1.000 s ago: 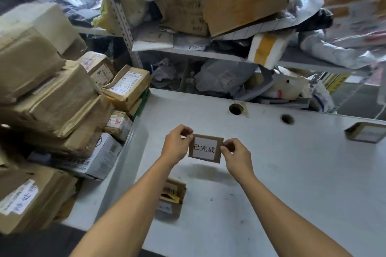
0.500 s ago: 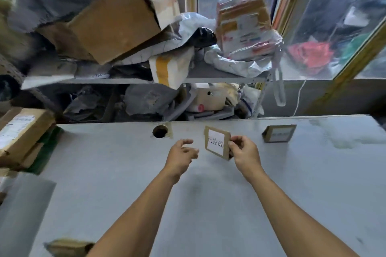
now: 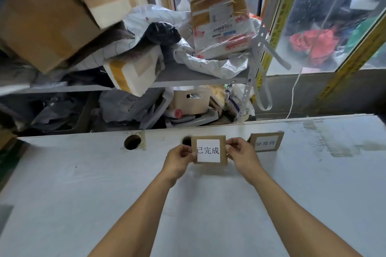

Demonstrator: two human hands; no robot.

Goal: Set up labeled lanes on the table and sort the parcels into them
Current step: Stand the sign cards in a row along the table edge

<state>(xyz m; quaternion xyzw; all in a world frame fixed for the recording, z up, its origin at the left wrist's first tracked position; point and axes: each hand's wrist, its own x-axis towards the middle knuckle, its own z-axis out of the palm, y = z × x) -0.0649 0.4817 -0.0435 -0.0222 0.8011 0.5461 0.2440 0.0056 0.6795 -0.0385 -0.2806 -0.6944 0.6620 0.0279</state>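
Left hand (image 3: 177, 164) and right hand (image 3: 243, 157) are showing bare, no gloves. Forearms are showing bare too. No sleeve is reaching into view.

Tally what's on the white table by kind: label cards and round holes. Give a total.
Label cards: 2, the one held by the left hand and right hand, card, and the standing card.
Round holes: 2, and.
Total: 4
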